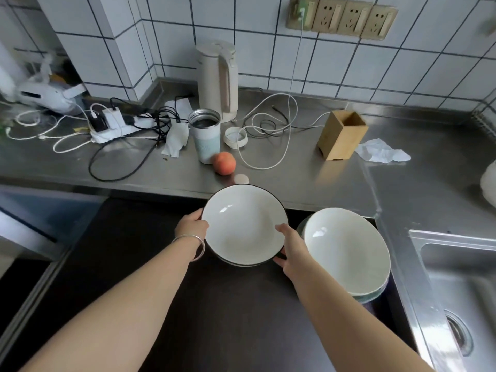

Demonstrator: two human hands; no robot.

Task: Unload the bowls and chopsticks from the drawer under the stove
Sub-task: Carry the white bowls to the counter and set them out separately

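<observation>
Left hand (pixel 192 229) curls round the near-left rim of the dark-rimmed bowls (pixel 243 225), right hand (pixel 291 249) cups their right edge, over the dark stovetop (pixel 161 264); lower them level, just clear of the pale bowl stack (pixel 346 251)

**Hidden and Cut-Off Areas**

Your left hand (pixel 192 229) hides its fingers beneath the dark-rimmed bowl (pixel 243 224). The number of bowls stacked under that bowl cannot be told. The pale bowls (pixel 346 249) at the stove top's (pixel 161 264) right edge cover their own lower layers. The sink (pixel 461 291) is cut off by the right edge.
</observation>
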